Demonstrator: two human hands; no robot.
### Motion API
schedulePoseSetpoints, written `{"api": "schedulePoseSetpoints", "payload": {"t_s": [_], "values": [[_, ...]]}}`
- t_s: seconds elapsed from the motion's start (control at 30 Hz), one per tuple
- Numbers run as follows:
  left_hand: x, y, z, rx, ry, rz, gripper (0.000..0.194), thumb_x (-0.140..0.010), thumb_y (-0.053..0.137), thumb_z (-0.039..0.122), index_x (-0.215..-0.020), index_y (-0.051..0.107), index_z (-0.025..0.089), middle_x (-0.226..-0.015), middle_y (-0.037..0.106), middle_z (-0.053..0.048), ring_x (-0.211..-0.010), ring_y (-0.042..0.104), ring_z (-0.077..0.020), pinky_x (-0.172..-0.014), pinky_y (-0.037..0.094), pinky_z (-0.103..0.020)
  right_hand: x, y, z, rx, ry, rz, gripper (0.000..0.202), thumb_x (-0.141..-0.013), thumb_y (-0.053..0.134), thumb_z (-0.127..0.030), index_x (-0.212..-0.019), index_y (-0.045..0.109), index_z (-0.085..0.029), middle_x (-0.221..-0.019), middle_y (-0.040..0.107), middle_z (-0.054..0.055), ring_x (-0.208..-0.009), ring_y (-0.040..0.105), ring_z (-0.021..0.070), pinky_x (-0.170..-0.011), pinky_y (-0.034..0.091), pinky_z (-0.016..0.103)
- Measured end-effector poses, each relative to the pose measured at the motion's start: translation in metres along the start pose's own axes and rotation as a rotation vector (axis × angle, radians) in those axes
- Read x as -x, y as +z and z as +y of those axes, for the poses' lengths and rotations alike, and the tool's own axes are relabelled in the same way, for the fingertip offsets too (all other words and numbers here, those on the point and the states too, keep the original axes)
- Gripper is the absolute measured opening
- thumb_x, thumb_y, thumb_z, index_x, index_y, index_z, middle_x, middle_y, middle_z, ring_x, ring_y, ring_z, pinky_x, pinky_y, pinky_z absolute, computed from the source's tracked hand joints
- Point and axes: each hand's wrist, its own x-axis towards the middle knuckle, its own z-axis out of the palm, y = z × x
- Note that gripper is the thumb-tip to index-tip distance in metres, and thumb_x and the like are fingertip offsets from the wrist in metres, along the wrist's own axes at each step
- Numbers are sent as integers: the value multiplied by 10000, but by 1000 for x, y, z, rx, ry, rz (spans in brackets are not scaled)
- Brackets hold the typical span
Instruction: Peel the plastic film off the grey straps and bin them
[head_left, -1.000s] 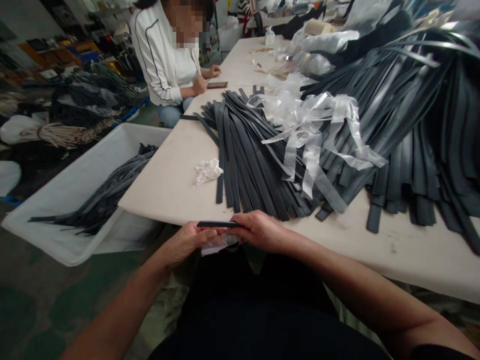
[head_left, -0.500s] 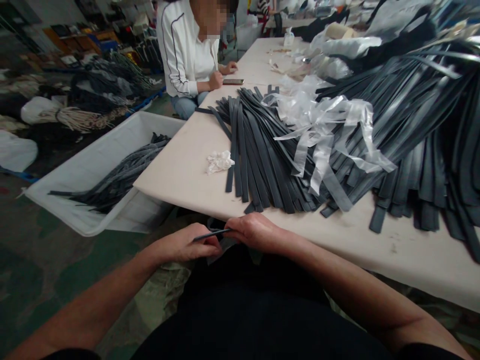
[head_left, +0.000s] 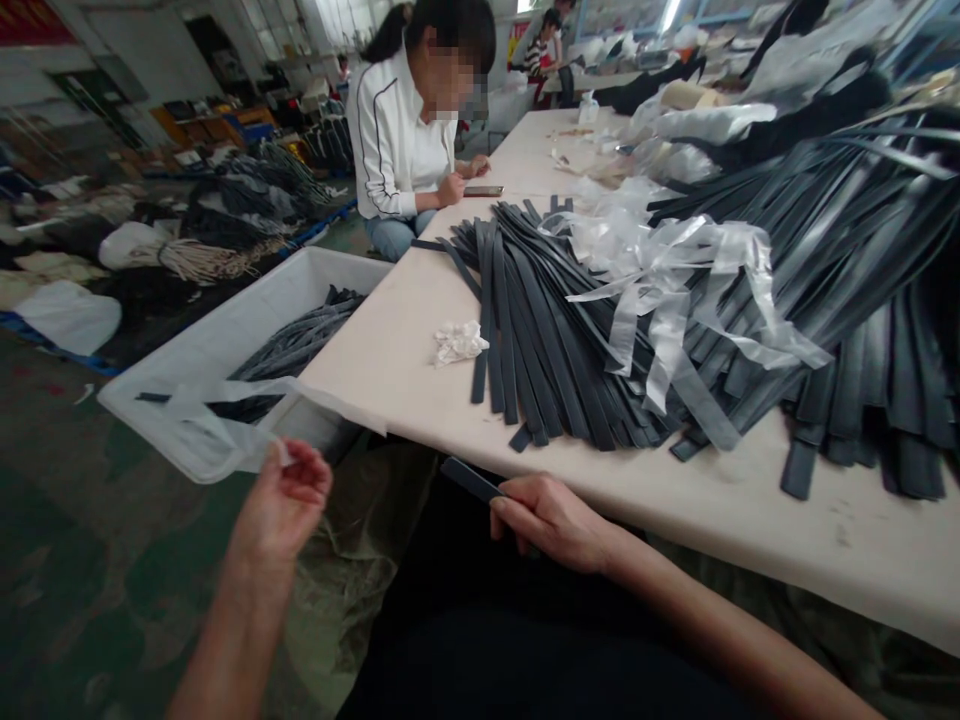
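My left hand (head_left: 289, 495) is raised at the lower left, its fingers pinching a clear plastic strip (head_left: 225, 430) that trails over the white bin and the table corner. My right hand (head_left: 544, 515), below the table's front edge, grips a dark flat strap (head_left: 471, 480) whose end points up and left. On the table lies a fanned pile of dark straps (head_left: 555, 330), with a tangle of clear plastic strips (head_left: 667, 290) over it. A crumpled white scrap (head_left: 457, 343) rests left of the pile.
The white bin (head_left: 169, 350) with dark straps inside stands left of the beige table (head_left: 390, 340). A person in a white jacket (head_left: 390, 140) sits at the table's left side over a phone (head_left: 484, 190). A larger strap heap (head_left: 840, 240) covers the right side.
My hands have parted. The left moved left with a clear strip trailing from it; the right moved slightly right and down with the strap. The view has tilted up.
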Motion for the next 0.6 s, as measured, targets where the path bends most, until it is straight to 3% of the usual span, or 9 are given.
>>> {"api": "schedulePoseSetpoints", "payload": {"t_s": [0.1, 0.2, 0.37, 0.6], "values": [[14, -1, -62, 122, -206, 57, 443, -1054, 341, 231, -707, 605, 155, -613, 658, 23, -539, 641, -74, -548, 556, -182, -2, 13, -1, 76, -44, -30, 386, -988, 429, -306, -743, 670, -130, -612, 583, 0, -519, 536, 99, -534, 389, 192], [25, 6, -93, 159, -296, 32, 385, -1040, 397, 221, -739, 627, 152, -675, 684, 4, -611, 679, -89, -623, 584, -210, -1, 20, -3, 178, -70, -10, 360, -978, 443, -261, -716, 658, -138, -620, 583, 0, -549, 524, 101, -564, 368, 201], [31, 15, -109, 116, -283, -16, 250, -1002, 496, 196, -821, 668, 170, -812, 739, -22, -748, 725, -126, -678, 596, -225, -1, 25, -4, 296, -57, 53, 328, -973, 478, -239, -699, 633, -144, -640, 588, 5, -577, 510, 109, -586, 337, 218], [38, 18, -124, 97, -326, -64, 158, -941, 612, 202, -798, 678, 182, -814, 738, -23, -755, 723, -132, -729, 603, -241, -10, 31, -4, 494, -55, 110, 345, -979, 503, -262, -668, 603, -150, -619, 543, -4, -546, 409, 107, -564, 253, 249]]}}
